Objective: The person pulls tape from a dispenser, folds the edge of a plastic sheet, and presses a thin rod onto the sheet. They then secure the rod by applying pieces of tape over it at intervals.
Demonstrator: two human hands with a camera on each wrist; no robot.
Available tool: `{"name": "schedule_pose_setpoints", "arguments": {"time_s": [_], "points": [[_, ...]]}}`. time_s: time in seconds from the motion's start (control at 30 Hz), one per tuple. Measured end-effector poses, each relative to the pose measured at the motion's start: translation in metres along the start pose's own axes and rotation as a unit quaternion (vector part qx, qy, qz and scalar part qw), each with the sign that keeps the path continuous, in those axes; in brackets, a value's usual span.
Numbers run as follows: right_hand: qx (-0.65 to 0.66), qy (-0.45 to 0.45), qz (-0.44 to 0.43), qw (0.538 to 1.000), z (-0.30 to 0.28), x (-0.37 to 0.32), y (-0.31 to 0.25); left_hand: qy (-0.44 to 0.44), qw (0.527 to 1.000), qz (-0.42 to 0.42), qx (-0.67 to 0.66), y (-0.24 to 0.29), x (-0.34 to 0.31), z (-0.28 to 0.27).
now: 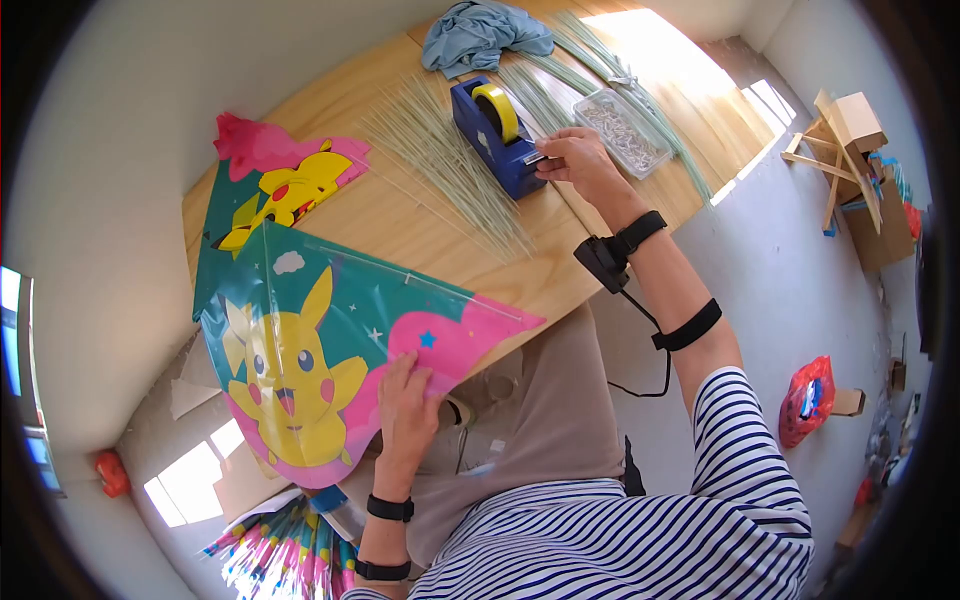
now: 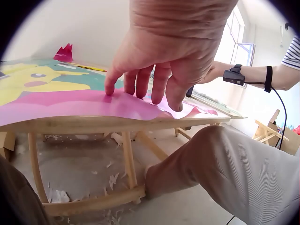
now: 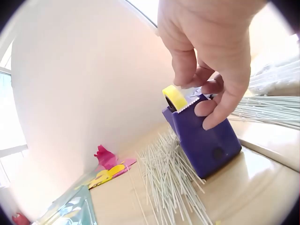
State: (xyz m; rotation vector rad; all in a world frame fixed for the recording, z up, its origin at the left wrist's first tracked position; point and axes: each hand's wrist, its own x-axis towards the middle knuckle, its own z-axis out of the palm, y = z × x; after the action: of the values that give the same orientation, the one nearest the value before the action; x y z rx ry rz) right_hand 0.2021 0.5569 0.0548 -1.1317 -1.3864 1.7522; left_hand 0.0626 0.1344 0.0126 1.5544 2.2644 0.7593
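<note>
A kite sheet [image 1: 290, 350] printed with a yellow cartoon figure on green and pink lies at the table's near left edge. On its pink border rests my left hand [image 1: 405, 405], fingertips down and fingers fairly straight in the left wrist view. My right hand [image 1: 582, 160] is at the cutting end of a blue tape dispenser [image 1: 497, 140], which carries a yellow roll of tape [image 1: 495, 110]. Thumb and fingers pinch the clear tape end beside the serrated blade in the right wrist view, with other fingertips against the dispenser's front.
A bundle of thin pale sticks [image 1: 440, 150] lies left of the dispenser. Behind it are a clear box of small metal pieces [image 1: 625, 135], more green sticks [image 1: 545, 90] and a blue cloth [image 1: 480, 38]. A second printed sheet [image 1: 285, 180] lies at the far left.
</note>
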Motion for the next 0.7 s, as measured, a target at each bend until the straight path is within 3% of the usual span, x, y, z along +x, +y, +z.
{"name": "schedule_pose_setpoints", "arguments": {"time_s": [0.13,0.33,0.43,0.53,0.63,0.7], "points": [[0.029,-0.010,0.027,0.999,0.002,-0.022,0.004,0.001,1.000,-0.014,-0.007,0.004,0.005,-0.001],[0.307,-0.051,0.065,0.948,-0.009,-0.051,0.035,0.012,1.000,-0.013,-0.004,0.004,0.000,0.000],[0.389,-0.011,0.096,0.916,-0.018,-0.051,0.053,0.017,1.000,0.002,-0.011,0.006,0.001,0.002],[0.322,0.053,0.126,0.937,-0.015,-0.052,0.056,0.018,0.999,0.023,-0.016,0.009,0.004,0.005],[0.293,0.055,0.125,0.946,0.002,-0.051,0.038,0.016,0.999,0.031,-0.018,0.013,0.005,0.009],[0.286,0.065,0.088,0.952,0.010,-0.046,0.039,0.017,0.999,0.031,-0.019,0.016,0.006,0.010]]}}
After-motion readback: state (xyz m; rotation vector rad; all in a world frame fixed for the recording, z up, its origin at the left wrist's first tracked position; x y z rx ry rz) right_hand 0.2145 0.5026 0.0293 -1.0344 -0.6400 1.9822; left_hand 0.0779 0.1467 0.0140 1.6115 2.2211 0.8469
